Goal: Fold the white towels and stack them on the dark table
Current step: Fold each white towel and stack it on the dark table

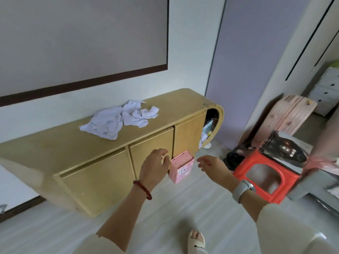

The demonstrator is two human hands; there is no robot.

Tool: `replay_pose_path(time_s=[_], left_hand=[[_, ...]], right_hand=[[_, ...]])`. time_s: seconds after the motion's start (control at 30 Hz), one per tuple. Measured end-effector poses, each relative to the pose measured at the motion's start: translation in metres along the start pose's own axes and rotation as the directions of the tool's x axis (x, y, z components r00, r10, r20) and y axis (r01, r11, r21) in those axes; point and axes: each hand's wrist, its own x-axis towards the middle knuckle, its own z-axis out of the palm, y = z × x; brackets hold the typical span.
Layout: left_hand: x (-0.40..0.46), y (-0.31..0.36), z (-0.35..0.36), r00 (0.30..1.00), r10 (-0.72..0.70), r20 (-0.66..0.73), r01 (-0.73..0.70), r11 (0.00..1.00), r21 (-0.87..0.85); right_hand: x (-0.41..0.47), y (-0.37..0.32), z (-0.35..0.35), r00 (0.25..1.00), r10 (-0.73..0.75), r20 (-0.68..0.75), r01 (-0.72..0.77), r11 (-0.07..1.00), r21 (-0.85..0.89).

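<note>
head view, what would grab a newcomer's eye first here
The crumpled white towels heaped unfolded on top of the long wooden cabinet against the wall. Next, the left hand and right hand reaching forward empty, a pink box between them, and the bright red stool at right.

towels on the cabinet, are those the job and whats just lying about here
Part of the job:
white towels, crumpled and unfolded on the wooden cabinet
left hand and right hand, both empty

Just lying about:
pink box
red stool
wooden board leaning by the wall
</note>
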Motion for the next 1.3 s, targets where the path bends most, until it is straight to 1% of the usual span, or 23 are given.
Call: replay_pose_path(time_s=[0.1,0.3,0.4,0.57,0.7,0.83,0.9,0.97,1.03,1.1,1.13,1.17,1.2,1.23,1.27,1.3], left_hand=[[0.077,-0.011,0.022,0.999,-0.048,-0.014,0.047,0.998,-0.031],[0.216,-0.043,0.047,0.964,-0.251,-0.088,0.248,0.968,-0.040],[0.253,-0.062,0.050,0.941,-0.318,-0.112,0.315,0.948,-0.051],[0.326,-0.118,0.058,0.889,-0.437,-0.136,0.434,0.899,-0.056],[0.394,-0.164,0.068,0.875,-0.450,-0.177,0.453,0.891,-0.028],[0.455,-0.203,0.075,0.866,-0.450,-0.216,0.477,0.875,0.088],[0.477,-0.216,0.076,0.859,-0.452,-0.240,0.487,0.867,0.110],[0.492,-0.227,0.076,0.862,-0.442,-0.249,0.477,0.873,0.104],[0.503,-0.236,0.078,0.864,-0.446,-0.235,0.480,0.871,0.110],[0.511,-0.243,0.080,0.860,-0.458,-0.225,0.489,0.865,0.111],[0.513,-0.245,0.081,0.860,-0.457,-0.228,0.488,0.867,0.100],[0.515,-0.246,0.081,0.863,-0.446,-0.239,0.477,0.874,0.090],[0.518,-0.247,0.079,0.869,-0.428,-0.249,0.459,0.885,0.080],[0.522,-0.248,0.076,0.878,-0.407,-0.251,0.436,0.897,0.073],[0.527,-0.248,0.072,0.892,-0.388,-0.233,0.413,0.908,0.068],[0.533,-0.246,0.066,0.911,-0.366,-0.190,0.384,0.921,0.067]], right_hand=[[0.088,0.012,-0.009,1.000,-0.010,0.014,0.010,1.000,-0.016],[0.255,0.003,-0.012,0.991,-0.050,0.124,0.056,0.997,-0.049],[0.315,-0.009,0.007,0.978,-0.071,0.197,0.083,0.995,-0.053],[0.424,-0.027,0.057,0.948,-0.106,0.300,0.131,0.989,-0.065],[0.515,-0.042,0.104,0.946,-0.084,0.313,0.115,0.990,-0.084],[0.600,-0.058,0.148,0.939,-0.046,0.340,0.106,0.981,-0.160],[0.632,-0.067,0.170,0.941,-0.050,0.334,0.117,0.976,-0.183],[0.656,-0.072,0.187,0.929,-0.018,0.370,0.140,0.942,-0.305],[0.669,-0.071,0.197,0.911,0.049,0.410,0.164,0.868,-0.469],[0.676,-0.070,0.200,0.911,0.055,0.410,0.190,0.824,-0.533],[0.678,-0.070,0.198,0.915,0.011,0.402,0.216,0.829,-0.516],[0.678,-0.069,0.194,0.914,-0.067,0.400,0.263,0.848,-0.461],[0.678,-0.070,0.189,0.896,-0.168,0.411,0.334,0.865,-0.375],[0.678,-0.073,0.181,0.857,-0.279,0.434,0.422,0.863,-0.277],[0.679,-0.078,0.172,0.796,-0.397,0.456,0.522,0.833,-0.185],[0.680,-0.085,0.161,0.717,-0.516,0.470,0.626,0.772,-0.108]])
